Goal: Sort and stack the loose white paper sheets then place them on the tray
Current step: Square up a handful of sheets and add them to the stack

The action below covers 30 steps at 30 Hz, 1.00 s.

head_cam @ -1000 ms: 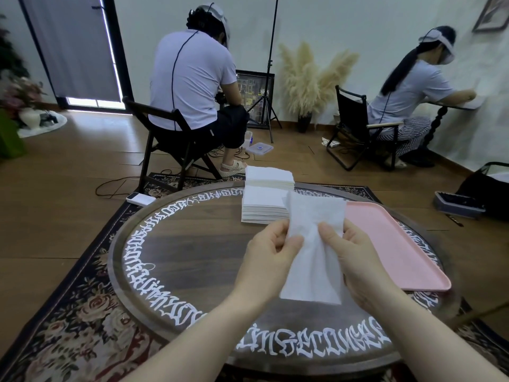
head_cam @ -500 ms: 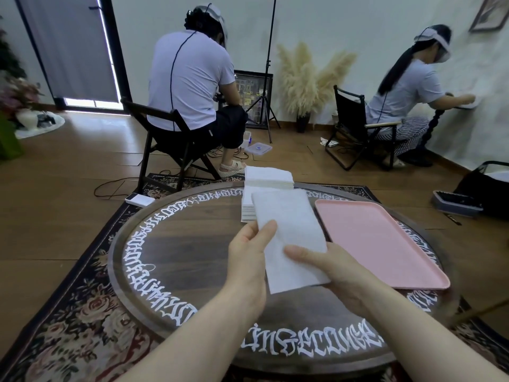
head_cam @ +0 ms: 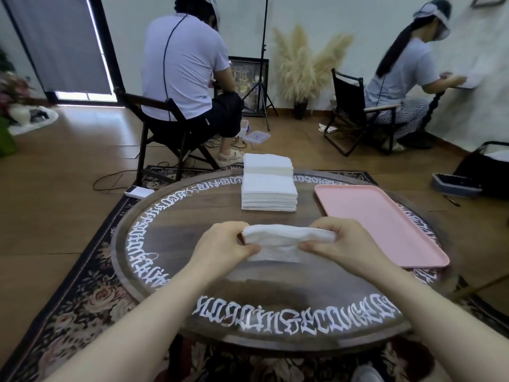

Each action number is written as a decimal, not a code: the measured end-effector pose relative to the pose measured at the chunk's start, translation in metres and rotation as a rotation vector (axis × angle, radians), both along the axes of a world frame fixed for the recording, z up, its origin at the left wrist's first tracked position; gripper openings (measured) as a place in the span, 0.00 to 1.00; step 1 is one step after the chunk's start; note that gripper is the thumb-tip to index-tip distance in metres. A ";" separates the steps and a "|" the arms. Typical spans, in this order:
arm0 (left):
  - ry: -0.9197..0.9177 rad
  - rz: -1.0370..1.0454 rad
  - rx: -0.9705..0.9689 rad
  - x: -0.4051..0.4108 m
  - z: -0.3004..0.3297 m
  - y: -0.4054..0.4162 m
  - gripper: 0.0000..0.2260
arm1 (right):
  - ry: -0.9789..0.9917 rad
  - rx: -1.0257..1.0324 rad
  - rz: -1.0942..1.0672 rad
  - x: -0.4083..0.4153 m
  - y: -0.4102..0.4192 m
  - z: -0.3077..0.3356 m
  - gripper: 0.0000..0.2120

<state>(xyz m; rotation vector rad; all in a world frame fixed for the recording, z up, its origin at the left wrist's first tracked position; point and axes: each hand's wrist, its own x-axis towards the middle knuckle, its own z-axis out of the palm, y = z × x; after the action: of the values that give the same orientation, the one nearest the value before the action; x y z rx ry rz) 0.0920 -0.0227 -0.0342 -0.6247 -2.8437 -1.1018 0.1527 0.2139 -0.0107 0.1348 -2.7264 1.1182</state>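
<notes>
A: Above the near half of the round bench [head_cam: 176, 244], what is seen in the head view, the only one given?

B: One white sheet [head_cam: 286, 241] is held up off the wood between both hands. The left hand [head_cam: 223, 244] has its grip closed on the sheet's left end, thumb underneath and fingers curled over; the right hand [head_cam: 347, 241] has its grip closed on the right end likewise. The sheet is bunched and sagging, not flat.

A: How should the step in hand be done well?

B: It is judged to be a folding or straightening step. The two ends should be drawn apart evenly until the bunching is taken out, and the edges matched before any crease is pressed. Soft paper like this is likely to tear or skew if it is pulled hard from one side.

A: Where are the other task things?

B: Two stacks of white sheets [head_cam: 268, 193] are set at the far middle of the bench, one behind the other. The pink tray [head_cam: 385, 224] lies to the right, apart from the stacks, with nothing seen on it.

A: And the surface and room?

B: Dark wood is ringed with white lettering. A floral rug [head_cam: 82, 293] is spread beneath, over a wooden floor. Two seated people [head_cam: 187, 67] are turned away, and pampas grass [head_cam: 303, 64] and a light stand [head_cam: 263, 64] are placed by the wall.
</notes>
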 end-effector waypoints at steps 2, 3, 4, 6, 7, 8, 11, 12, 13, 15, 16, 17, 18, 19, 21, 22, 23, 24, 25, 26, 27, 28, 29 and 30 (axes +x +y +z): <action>-0.094 0.002 0.146 0.001 -0.015 0.000 0.09 | -0.023 0.058 0.010 -0.001 0.000 -0.005 0.08; -0.134 0.004 0.190 0.001 -0.022 -0.001 0.09 | -0.051 0.095 0.021 -0.002 0.001 -0.009 0.08; -0.162 0.002 0.209 0.001 -0.029 -0.002 0.08 | -0.088 0.124 0.034 -0.002 0.002 -0.013 0.07; -0.203 -0.021 0.203 0.000 -0.040 -0.005 0.06 | -0.169 0.125 0.057 -0.002 0.004 -0.021 0.07; -0.223 -0.040 0.197 0.000 -0.043 -0.006 0.05 | -0.201 0.097 0.066 -0.002 0.005 -0.024 0.08; -0.242 -0.060 0.197 -0.001 -0.045 -0.007 0.05 | -0.222 0.066 0.073 -0.001 0.007 -0.027 0.10; -0.283 -0.096 0.225 -0.001 -0.045 -0.008 0.07 | -0.230 0.003 0.075 -0.001 0.009 -0.035 0.12; -0.273 -0.092 0.234 0.000 -0.045 -0.007 0.06 | -0.223 -0.024 0.065 -0.002 0.010 -0.037 0.11; -0.254 -0.082 0.241 0.000 -0.045 -0.006 0.05 | -0.215 -0.041 0.041 -0.003 0.010 -0.040 0.09; -0.229 -0.058 0.253 -0.001 -0.045 -0.004 0.08 | -0.196 -0.059 -0.023 -0.005 0.010 -0.045 0.08; -0.234 -0.054 0.257 -0.001 -0.045 -0.004 0.10 | -0.193 -0.071 -0.043 -0.007 0.011 -0.046 0.08; -0.245 -0.059 0.257 -0.001 -0.045 -0.004 0.12 | -0.202 -0.081 -0.049 -0.007 0.010 -0.047 0.08; -0.253 -0.068 0.248 0.000 -0.045 -0.003 0.12 | -0.222 -0.090 -0.044 -0.006 0.010 -0.048 0.09; -0.255 -0.077 0.231 0.001 -0.046 -0.003 0.13 | -0.249 -0.094 -0.038 -0.005 0.010 -0.049 0.11; -0.234 -0.078 0.189 0.003 -0.048 -0.001 0.12 | -0.282 -0.054 -0.053 -0.004 0.009 -0.053 0.14; -0.219 -0.066 0.174 0.004 -0.049 0.000 0.11 | -0.281 -0.026 -0.073 -0.004 0.010 -0.055 0.12; -0.214 -0.047 0.172 0.004 -0.050 0.001 0.09 | -0.271 -0.020 -0.092 -0.005 0.010 -0.056 0.11; -0.216 -0.030 0.186 0.003 -0.050 0.001 0.08 | -0.259 -0.046 -0.102 -0.006 0.010 -0.057 0.11; -0.226 -0.010 0.217 0.002 -0.048 0.002 0.08 | -0.255 -0.108 -0.104 -0.007 0.009 -0.055 0.11; -0.245 0.019 0.266 -0.001 -0.045 0.004 0.07 | -0.253 -0.196 -0.105 -0.008 0.008 -0.051 0.10; -0.277 0.059 0.328 -0.005 -0.040 0.006 0.06 | -0.251 -0.297 -0.113 -0.011 0.007 -0.046 0.08; -0.321 0.111 0.392 -0.011 -0.035 0.008 0.08 | -0.261 -0.389 -0.137 -0.016 0.006 -0.041 0.06; -0.375 0.163 0.447 -0.018 -0.029 0.011 0.11 | -0.287 -0.453 -0.174 -0.022 0.006 -0.036 0.06; -0.421 0.197 0.474 -0.027 -0.022 0.014 0.13 | -0.326 -0.490 -0.213 -0.030 0.006 -0.031 0.08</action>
<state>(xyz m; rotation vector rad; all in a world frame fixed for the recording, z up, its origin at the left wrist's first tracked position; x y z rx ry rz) 0.0649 -0.0082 -0.0563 -0.0827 -2.6884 -1.9648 0.1230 0.2197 -0.0420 -0.4309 -2.5367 1.8228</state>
